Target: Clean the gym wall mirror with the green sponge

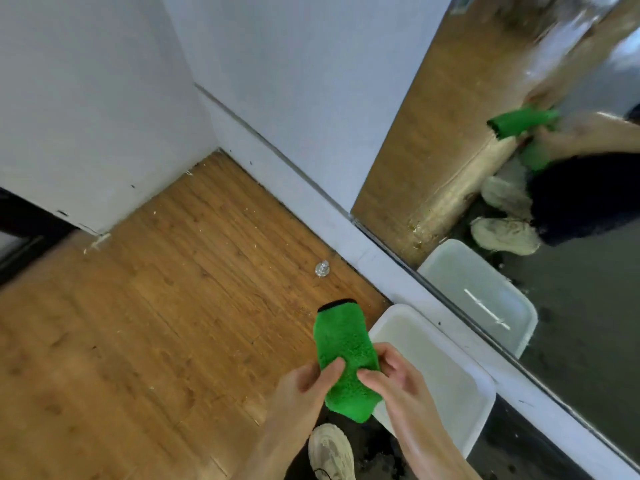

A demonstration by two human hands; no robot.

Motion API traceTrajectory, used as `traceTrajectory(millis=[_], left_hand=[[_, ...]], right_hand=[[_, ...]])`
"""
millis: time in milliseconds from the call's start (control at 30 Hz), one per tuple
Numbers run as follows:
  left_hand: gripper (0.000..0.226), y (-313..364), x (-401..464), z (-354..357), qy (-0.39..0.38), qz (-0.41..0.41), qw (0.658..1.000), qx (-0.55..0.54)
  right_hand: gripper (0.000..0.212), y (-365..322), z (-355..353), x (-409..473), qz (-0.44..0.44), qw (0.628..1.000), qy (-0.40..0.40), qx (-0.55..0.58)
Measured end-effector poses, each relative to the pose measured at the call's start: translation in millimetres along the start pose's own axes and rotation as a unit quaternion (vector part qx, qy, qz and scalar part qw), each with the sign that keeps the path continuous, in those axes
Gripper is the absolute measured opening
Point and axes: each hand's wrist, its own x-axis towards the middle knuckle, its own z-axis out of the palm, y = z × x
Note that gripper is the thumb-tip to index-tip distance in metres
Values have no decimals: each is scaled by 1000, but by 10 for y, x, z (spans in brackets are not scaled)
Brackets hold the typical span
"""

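Green sponge (343, 355) lengthwise, black cuff farthest

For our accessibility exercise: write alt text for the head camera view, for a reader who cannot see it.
Two bare hands, left hand and right hand, hold a fluffy green sponge above the edge of a white tub. The tub stands on the wooden floor by a wall mirror that reflects the person, sponge and tub.
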Motion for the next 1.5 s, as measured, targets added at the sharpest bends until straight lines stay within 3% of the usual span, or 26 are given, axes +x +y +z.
traceTrajectory(millis=[100, 167, 233, 300, 433, 533, 733, 833, 933, 1100, 1233, 1333, 1500], left_hand=[[10, 539, -458, -51, 55, 73, 995, -33], [7, 954, -773, -71, 60, 113, 991, -48], [19, 1377, -1109, -87, 55, 160, 985, -34], [11, 1809, -1455, -122, 43, 203, 978, -28], [20, 2624, -2207, -159, 38, 296, 954, 9], [28, 3157, -2746, -127, 33, 354, 934, 37], [42, 3916, -3623, 4, 50, 447, 892, 56], [47, 4246, -3932, 148, 73, 490, 866, 74], [30, 4515, -4168, 315, 30, 503, 858, 101], [14, 4719, -4385, 582, -24, 495, 866, 72], [18, 4852, -4526, 832, -67, 489, 866, 81], [22, 4976, -4579, 976, -65, 486, 864, 119], [38, 5090, -4607, 1190, -103, 454, 866, 181]], right_hand=[[46, -705, 223, -305, -61, 998, -11, 14], [42, -1170, 357, -514, -102, 995, -6, 6], [41, -1631, 465, -725, -136, 990, 9, 29], [37, -2092, 560, -935, -154, 986, 22, 64], [5, -2907, 667, -1453, -230, 973, 23, 19], [18, -3372, 694, -1836, -272, 962, 19, -6], [18, -4195, 729, -2592, -403, 910, 79, -58], [17, -4570, 690, -2899, -439, 892, 65, -82], [7, -4867, 639, -3091, -430, 901, 57, -24], [27, -5142, 495, -3283, -415, 906, 63, 58], [26, -5295, 356, -3406, -359, 923, 43, 131], [27, -5383, 230, -3501, -314, 945, 2, 93], [27, -5528, -20, -3521, -357, 927, 78, 81]])
